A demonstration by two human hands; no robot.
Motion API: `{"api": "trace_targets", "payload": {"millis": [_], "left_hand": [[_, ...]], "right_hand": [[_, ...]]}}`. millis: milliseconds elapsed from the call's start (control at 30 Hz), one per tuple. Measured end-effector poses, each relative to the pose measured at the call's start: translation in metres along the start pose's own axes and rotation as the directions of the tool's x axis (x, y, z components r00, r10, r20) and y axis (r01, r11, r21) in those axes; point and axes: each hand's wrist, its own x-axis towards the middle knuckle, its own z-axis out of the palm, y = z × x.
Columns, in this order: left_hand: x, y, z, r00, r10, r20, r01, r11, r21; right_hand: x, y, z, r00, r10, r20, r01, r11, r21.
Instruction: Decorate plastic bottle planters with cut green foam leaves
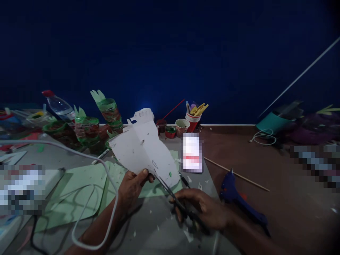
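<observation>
My left hand [134, 186] pinches the lower edge of a white sheet of paper [140, 148], thumb on top. The sheet is creased, has cut-out, uneven edges and carries small pen marks and a green spot. In my right hand [203, 209] is a pair of dark-handled scissors [183, 209], fingers through the handles. Their blades point up and left and meet the sheet's lower edge close to my left thumb. Whether the blades are parted cannot be made out. Green paper [77, 193] lies beneath and to the left, and a black pen [185, 180] is just beyond the scissors.
A blue glue gun [240, 202] and a wooden stick [239, 174] lie to the right. Paint cups [182, 124] and a red cup of tools [193, 120] stand at the back. Green painted bottle pieces [86, 129] are back left. A white cable [113, 180] loops over my left forearm.
</observation>
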Motion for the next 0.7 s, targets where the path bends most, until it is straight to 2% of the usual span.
{"api": "trace_targets", "payload": {"millis": [167,367,500,567,700], "left_hand": [[-0.002,0.007,0.002,0.994,0.100,-0.034,-0.101,0.995,-0.028],[-0.003,0.012,0.004,0.979,0.172,-0.108,-0.175,0.984,-0.019],[-0.002,0.014,0.003,0.954,0.245,-0.174,-0.246,0.969,0.014],[-0.002,0.014,0.002,0.955,0.244,-0.167,-0.244,0.970,0.025],[-0.002,0.009,0.001,0.966,0.229,-0.122,-0.223,0.973,0.065]], "right_hand": [[0.004,-0.004,0.007,1.000,0.024,-0.007,-0.025,0.981,-0.193],[0.009,-0.007,0.013,0.998,-0.020,-0.063,-0.007,0.911,-0.412],[0.011,-0.003,0.015,0.993,-0.011,-0.121,-0.042,0.905,-0.423],[0.011,-0.002,0.016,0.989,0.000,-0.149,-0.062,0.910,-0.409],[0.012,0.002,0.018,0.992,-0.010,-0.130,-0.037,0.935,-0.352]]}}
